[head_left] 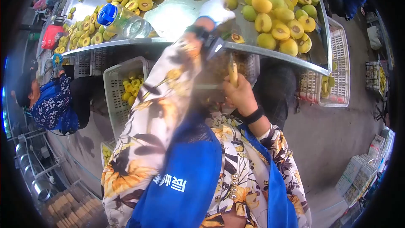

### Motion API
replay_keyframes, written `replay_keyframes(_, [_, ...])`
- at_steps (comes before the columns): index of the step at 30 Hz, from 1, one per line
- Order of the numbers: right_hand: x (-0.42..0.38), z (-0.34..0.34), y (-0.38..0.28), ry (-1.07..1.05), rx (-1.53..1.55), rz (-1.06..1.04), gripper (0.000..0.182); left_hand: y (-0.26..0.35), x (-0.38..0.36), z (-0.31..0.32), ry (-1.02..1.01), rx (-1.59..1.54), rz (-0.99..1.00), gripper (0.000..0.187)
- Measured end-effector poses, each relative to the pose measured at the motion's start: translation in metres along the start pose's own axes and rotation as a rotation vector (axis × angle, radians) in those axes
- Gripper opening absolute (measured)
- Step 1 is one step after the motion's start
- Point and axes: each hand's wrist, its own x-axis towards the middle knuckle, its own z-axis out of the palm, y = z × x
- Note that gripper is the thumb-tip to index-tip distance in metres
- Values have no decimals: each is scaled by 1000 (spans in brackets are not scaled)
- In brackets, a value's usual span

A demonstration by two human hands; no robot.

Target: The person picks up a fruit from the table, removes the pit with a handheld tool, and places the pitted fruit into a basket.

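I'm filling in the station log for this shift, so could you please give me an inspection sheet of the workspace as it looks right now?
Surface: metal table, shiny, bare in the middle, raised rim along its near edge.
Job's things: halved yellow fruit heaped at the right and far left; a yellow-handled tool in the right hand.
Clutter: clear bottle with a blue cap lying on its side on the table.
Grippers: left hand, in a white glove, reaching onto the table beside the fruit, blurred; right hand bare, closed on the tool.
Cables: nothing seen.
Surroundings: white crates of fruit under the table; another person seated at left.
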Motion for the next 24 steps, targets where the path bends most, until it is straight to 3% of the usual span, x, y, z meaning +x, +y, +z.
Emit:
replay_keyframes(2, [-3, 0, -15, 88, -149, -68, 19, -9, -42, -12, 2, -876, -179, 44])
replay_keyframes(7, [-2, 9, -42, 135, -360, -370, 27, 2, -142, -34, 25, -1302, -295, 42])
replay_keyframes(9, [-2, 16, -48, 102, -434, -352, 26, 0, -153, -16, 86, -1592, -413, 45])
replay_keyframes(16, [-13, 29, -36, 76, -596, -338, 25, 7, -182, 2, 228, -1561, -261, 42])
replay_keyframes(19, [-19, 30, -37, 92, -655, -334, 26, 7, -190, 9, 333, -1281, -14, 39])
replay_keyframes(24, [-27, 33, -35, 145, -689, -361, 23, 9, -188, 25, 440, -1387, -3, 37])
